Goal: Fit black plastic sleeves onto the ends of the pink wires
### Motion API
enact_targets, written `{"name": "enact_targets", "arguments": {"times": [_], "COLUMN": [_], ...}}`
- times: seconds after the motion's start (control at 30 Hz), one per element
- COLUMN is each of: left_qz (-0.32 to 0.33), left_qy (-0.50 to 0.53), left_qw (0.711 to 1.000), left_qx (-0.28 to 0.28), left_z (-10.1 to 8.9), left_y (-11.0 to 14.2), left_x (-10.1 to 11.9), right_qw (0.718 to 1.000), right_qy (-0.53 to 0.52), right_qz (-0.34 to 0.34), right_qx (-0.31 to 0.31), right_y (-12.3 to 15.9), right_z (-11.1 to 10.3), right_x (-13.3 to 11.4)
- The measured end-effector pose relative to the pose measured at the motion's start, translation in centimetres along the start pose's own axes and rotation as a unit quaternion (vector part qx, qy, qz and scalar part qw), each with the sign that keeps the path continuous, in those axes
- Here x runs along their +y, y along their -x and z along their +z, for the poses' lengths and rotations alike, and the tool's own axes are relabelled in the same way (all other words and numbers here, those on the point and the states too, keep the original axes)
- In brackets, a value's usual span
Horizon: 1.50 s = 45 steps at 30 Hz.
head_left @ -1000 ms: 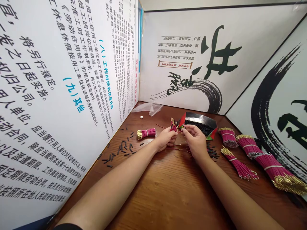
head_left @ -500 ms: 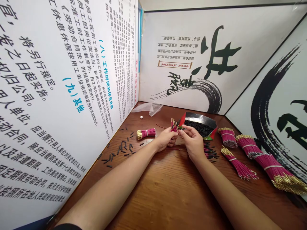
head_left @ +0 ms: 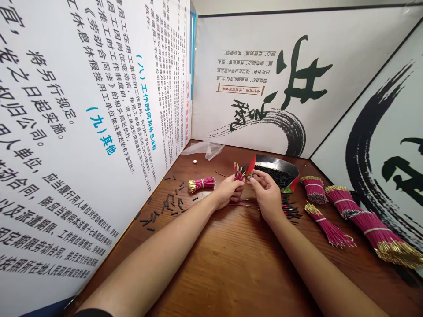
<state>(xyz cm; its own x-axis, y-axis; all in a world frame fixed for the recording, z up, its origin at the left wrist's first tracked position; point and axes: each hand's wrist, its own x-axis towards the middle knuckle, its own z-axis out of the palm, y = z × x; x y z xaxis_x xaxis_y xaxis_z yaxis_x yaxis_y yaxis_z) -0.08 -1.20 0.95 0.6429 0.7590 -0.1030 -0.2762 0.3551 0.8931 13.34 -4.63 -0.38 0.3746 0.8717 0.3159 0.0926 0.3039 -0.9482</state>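
Observation:
My left hand (head_left: 230, 190) is closed around a small bunch of magenta wires (head_left: 239, 172), whose gold tips point up; some of them carry black sleeves. Just to its right, my right hand (head_left: 266, 192) has thumb and forefinger pinched together; whatever is between them is too small to make out. Behind the fingers stands an open bag (head_left: 292, 187) with a red and green edge, filled with short black sleeves (head_left: 276, 176). Wires with black ends (head_left: 290, 209) lie on the table beside my right wrist.
Tied bundles of magenta wires (head_left: 373, 224) lie along the right panel, with a smaller bundle (head_left: 330, 226) before them. Left of my hands are another tied bundle (head_left: 202, 184) and scattered black sleeves (head_left: 170, 202). Clear plastic (head_left: 211, 150) rests at the back. Printed panels (head_left: 251, 114) enclose the wooden table (head_left: 218, 268).
My right hand has drawn slightly away from the bunch, to the right. My left hand still holds the wires, with the bunch tilted a little differently.

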Motion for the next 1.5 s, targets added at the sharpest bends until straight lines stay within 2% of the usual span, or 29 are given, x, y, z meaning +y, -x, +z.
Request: {"name": "enact_targets", "arguments": {"times": [0.07, 0.13, 0.17, 0.23, 0.3, 0.43, 0.57, 1.13, 1.5], "left_qz": [-0.003, -0.004, -0.004, -0.001, 0.0, -0.025, -0.045, -0.035, 0.004], "left_qy": [0.014, 0.025, 0.029, 0.032, 0.034, 0.06, 0.088, 0.054, 0.036], "left_qw": [1.0, 1.0, 1.0, 0.999, 0.999, 0.998, 0.995, 0.998, 0.999], "left_qx": [-0.002, -0.005, -0.005, -0.001, 0.003, -0.012, -0.021, 0.014, 0.004], "left_z": [-0.1, -0.2, -0.2, -0.3, -0.4, -0.6, -0.8, -0.2, -0.4], "left_y": [0.0, -0.1, -0.1, -0.1, -0.1, -0.3, -0.6, -0.1, -0.2], "left_x": [0.0, -0.1, -0.1, -0.1, -0.2, -0.1, -0.1, 0.3, -0.2], "right_qw": [0.997, 0.98, 0.961, 0.907, 0.857, 0.797, 0.762, 0.73, 0.737], "right_qy": [0.061, 0.175, 0.255, 0.407, 0.506, 0.594, 0.637, 0.669, 0.662], "right_qz": [-0.03, -0.066, -0.08, -0.092, -0.091, -0.099, -0.086, -0.095, -0.099], "right_qx": [0.026, 0.065, 0.076, 0.059, 0.019, -0.049, -0.083, -0.102, -0.094], "right_y": [-0.7, -1.4, -1.7, -2.0, -1.9, -1.4, -1.3, -1.3, -1.3], "right_z": [-1.0, -2.2, -2.9, -3.8, -4.3, -4.2, -3.9, -3.8, -3.9], "right_x": [-0.1, -0.3, -0.3, -0.2, 0.0, 0.4, 0.3, -0.1, 0.0]}}
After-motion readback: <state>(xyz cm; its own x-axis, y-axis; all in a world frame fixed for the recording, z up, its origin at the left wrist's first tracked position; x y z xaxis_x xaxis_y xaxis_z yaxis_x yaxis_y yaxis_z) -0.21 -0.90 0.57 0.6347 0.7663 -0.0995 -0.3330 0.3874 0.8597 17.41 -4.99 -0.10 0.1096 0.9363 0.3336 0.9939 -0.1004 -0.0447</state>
